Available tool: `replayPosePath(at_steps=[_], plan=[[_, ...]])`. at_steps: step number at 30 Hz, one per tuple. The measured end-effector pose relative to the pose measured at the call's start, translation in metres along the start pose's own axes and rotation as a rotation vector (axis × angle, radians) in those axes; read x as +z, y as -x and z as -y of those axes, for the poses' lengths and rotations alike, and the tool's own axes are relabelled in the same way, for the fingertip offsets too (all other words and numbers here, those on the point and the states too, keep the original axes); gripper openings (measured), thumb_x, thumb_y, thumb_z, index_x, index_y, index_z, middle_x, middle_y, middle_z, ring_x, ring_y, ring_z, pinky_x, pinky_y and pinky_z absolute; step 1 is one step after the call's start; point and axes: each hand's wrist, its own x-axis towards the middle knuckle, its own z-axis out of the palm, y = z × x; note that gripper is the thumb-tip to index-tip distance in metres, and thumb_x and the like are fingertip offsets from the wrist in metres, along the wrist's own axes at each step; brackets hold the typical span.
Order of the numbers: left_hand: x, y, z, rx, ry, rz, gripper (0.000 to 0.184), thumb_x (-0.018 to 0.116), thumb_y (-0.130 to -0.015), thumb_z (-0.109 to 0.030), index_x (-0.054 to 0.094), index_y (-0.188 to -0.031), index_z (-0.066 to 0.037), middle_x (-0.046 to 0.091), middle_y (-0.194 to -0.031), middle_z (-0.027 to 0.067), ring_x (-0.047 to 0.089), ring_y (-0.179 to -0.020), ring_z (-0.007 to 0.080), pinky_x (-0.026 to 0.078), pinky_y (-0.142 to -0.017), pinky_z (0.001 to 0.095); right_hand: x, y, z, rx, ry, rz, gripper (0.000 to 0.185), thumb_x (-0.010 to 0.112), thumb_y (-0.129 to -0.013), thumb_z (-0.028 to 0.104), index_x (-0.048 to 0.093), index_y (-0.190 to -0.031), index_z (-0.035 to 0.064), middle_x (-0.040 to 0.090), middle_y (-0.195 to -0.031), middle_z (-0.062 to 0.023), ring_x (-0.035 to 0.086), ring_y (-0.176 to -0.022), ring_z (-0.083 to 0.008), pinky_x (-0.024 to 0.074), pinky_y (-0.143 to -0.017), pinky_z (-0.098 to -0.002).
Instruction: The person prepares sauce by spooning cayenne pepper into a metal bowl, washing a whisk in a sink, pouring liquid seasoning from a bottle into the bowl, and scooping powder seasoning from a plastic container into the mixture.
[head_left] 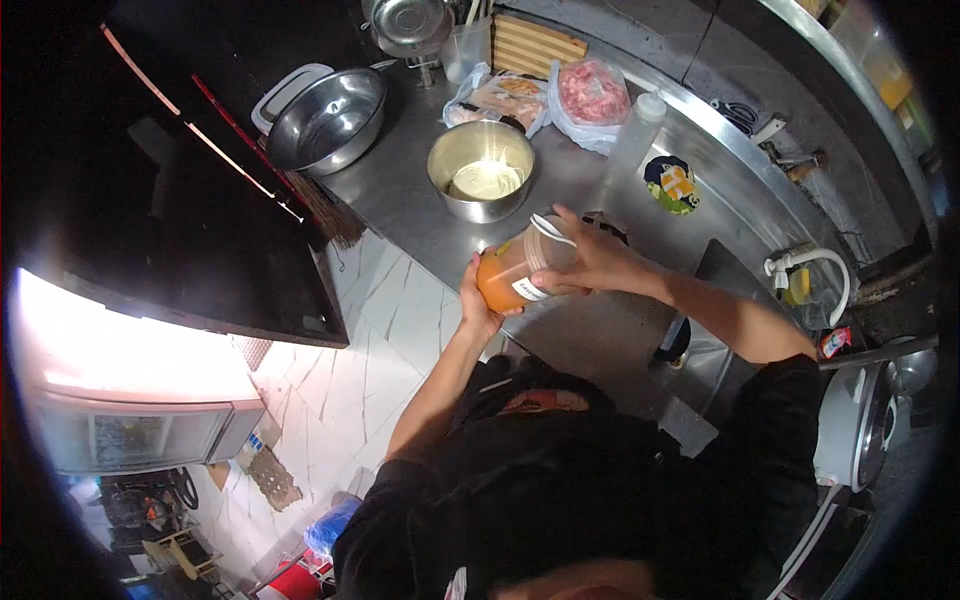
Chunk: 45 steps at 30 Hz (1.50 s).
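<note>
A clear plastic jar (pixel 510 270) with orange contents and a white label is tilted in front of my body. My left hand (pixel 482 304) is wrapped round its lower end. My right hand (pixel 590 256) grips the upper end, by a white rim or lid edge (pixel 554 230); whether the lid is loose I cannot tell. Just beyond the jar, a steel pot (pixel 482 205) with a pale creamy mixture in it stands on the steel counter (pixel 405 205). The jar is apart from the pot.
A steel bowl (pixel 330 125) sits at the counter's left end. Behind the pot are a bag of raw meat (pixel 592 92), another food packet (pixel 505 97) and a clear squeeze bottle (pixel 630 135). On the right are a sink (pixel 715 350) and a white hose (pixel 840 270).
</note>
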Motion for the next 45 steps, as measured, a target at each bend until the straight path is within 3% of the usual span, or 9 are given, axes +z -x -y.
replayPosePath(at_steps=[13, 17, 20, 27, 29, 35, 39, 42, 45], plan=[[-0.051, -0.031, -0.014, -0.387, 0.045, 0.138, 0.063, 0.04, -0.084, -0.065, 0.054, -0.119, -0.015, 0.063, -0.102, 0.0127, 0.063, -0.073, 0.0302, 0.047, -0.041, 0.0387, -0.029, -0.011, 0.028, -0.399, 0.646, 0.205, 0.085, 0.08, -0.061, 0.022, 0.039, -0.135, 0.0305, 0.04, -0.131, -0.0178, 0.055, -0.11, -0.0359, 0.0524, -0.086, -0.0451], [-0.05, -0.021, -0.011, -0.307, 0.274, 0.326, 0.074, 0.042, -0.08, -0.072, 0.05, -0.128, -0.015, 0.06, -0.115, 0.0165, 0.065, -0.087, 0.0381, 0.051, -0.045, 0.0445, -0.055, -0.015, 0.016, -0.251, 0.173, 0.064, 0.102, 0.082, -0.064, 0.017, 0.02, -0.146, 0.0197, 0.036, -0.135, -0.0196, 0.062, -0.099, -0.0284, 0.0572, -0.073, -0.0329], [-0.026, -0.004, -0.018, -0.244, 0.517, 0.336, 0.075, 0.045, -0.084, -0.067, 0.042, -0.135, -0.012, 0.054, -0.126, 0.0204, 0.057, -0.11, 0.0381, 0.054, -0.075, 0.0504, -0.061, -0.009, 0.018, 0.28, -0.313, 0.315, 0.104, 0.079, -0.073, 0.012, 0.008, -0.148, 0.0114, 0.032, -0.142, -0.0195, 0.064, -0.086, -0.0202, 0.0554, -0.068, -0.0288], [-0.014, 0.009, -0.021, -0.115, 0.472, 0.447, 0.052, 0.043, -0.097, -0.036, 0.04, -0.135, -0.001, 0.054, -0.126, 0.0178, 0.05, -0.121, 0.0345, 0.046, -0.097, 0.0553, 0.008, -0.009, -0.073, 0.356, -0.826, 0.389, 0.058, 0.073, -0.082, 0.032, 0.046, -0.124, 0.0018, 0.061, -0.096, -0.0076, 0.06, -0.07, -0.0106, 0.0452, -0.06, -0.0215], [-0.023, 0.003, -0.01, 0.083, 0.178, 0.394, 0.05, 0.043, -0.097, -0.035, 0.041, -0.134, -0.002, 0.055, -0.126, 0.0169, 0.052, -0.118, 0.0357, 0.047, -0.096, 0.0543, 0.006, -0.007, -0.041, 0.397, -0.786, 0.402, 0.05, 0.068, -0.085, 0.037, 0.05, -0.117, 0.003, 0.06, -0.093, -0.0064, 0.058, -0.069, -0.0099, 0.043, -0.059, -0.0204], [-0.025, 0.016, -0.026, -0.218, 0.481, 0.577, 0.053, 0.053, -0.092, -0.04, 0.045, -0.132, -0.006, 0.056, -0.125, 0.0148, 0.06, -0.105, 0.035, 0.052, -0.088, 0.0506, 0.016, -0.026, -0.049, 0.4, -0.671, 0.493, 0.047, 0.062, -0.087, 0.045, 0.057, -0.11, 0.0047, 0.06, -0.092, -0.0051, 0.054, -0.065, -0.0087, 0.0433, -0.057, -0.0228], [-0.045, 0.025, -0.032, -0.26, 0.481, 0.426, 0.054, 0.044, -0.093, -0.049, 0.051, -0.127, -0.009, 0.058, -0.124, 0.0157, 0.058, -0.111, 0.0349, 0.047, -0.094, 0.0531, 0.02, -0.026, -0.026, 0.171, -0.525, 0.22, 0.053, 0.061, -0.088, 0.046, 0.056, -0.114, 0.0005, 0.062, -0.081, -0.0057, 0.056, -0.065, -0.0113, 0.0466, -0.058, -0.0276], [-0.068, 0.025, -0.044, -0.076, 0.538, 0.456, 0.055, 0.045, -0.092, -0.05, 0.051, -0.128, -0.009, 0.057, -0.125, 0.0165, 0.057, -0.113, 0.0356, 0.045, -0.095, 0.054, 0.012, -0.034, -0.028, 0.142, 0.15, 0.02, 0.051, 0.063, -0.088, 0.04, 0.055, -0.117, -0.001, 0.061, -0.074, -0.0086, 0.059, -0.067, -0.0156, 0.0481, -0.062, -0.0313], [-0.101, 0.016, -0.072, 0.045, 0.525, 0.436, 0.056, 0.045, -0.092, -0.051, 0.051, -0.129, -0.009, 0.056, -0.127, 0.0164, 0.055, -0.116, 0.0357, 0.044, -0.097, 0.0548, 0.021, -0.046, -0.049, 0.128, -0.09, -0.078, 0.041, 0.063, -0.089, 0.031, 0.057, -0.117, 0.0009, 0.061, -0.076, -0.0107, 0.061, -0.07, -0.0172, 0.0488, -0.065, -0.0334]])
